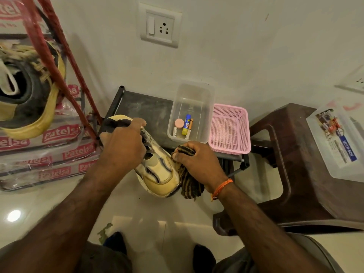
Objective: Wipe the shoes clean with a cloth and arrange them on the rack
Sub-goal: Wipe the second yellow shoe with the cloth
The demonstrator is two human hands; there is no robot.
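A cream and yellow sneaker [160, 175] with dark trim is held in the air in front of the low dark rack [141, 109], its toe pointing toward me. My left hand [123, 143] grips it over the laces and collar. My right hand [194, 161] is closed on a brown and black striped cloth [190, 184] and presses it against the right side of the sneaker's toe. A second matching sneaker [25, 89] sits high at the left on a red-framed rack [47, 46].
On the dark rack stand a clear plastic tub [192, 95] holding small items and a pink mesh basket [229, 131]. A brown plastic stool [295, 164] carries a clear box [338, 138] at the right. Stacked printed sacks [49, 154] lie at the left.
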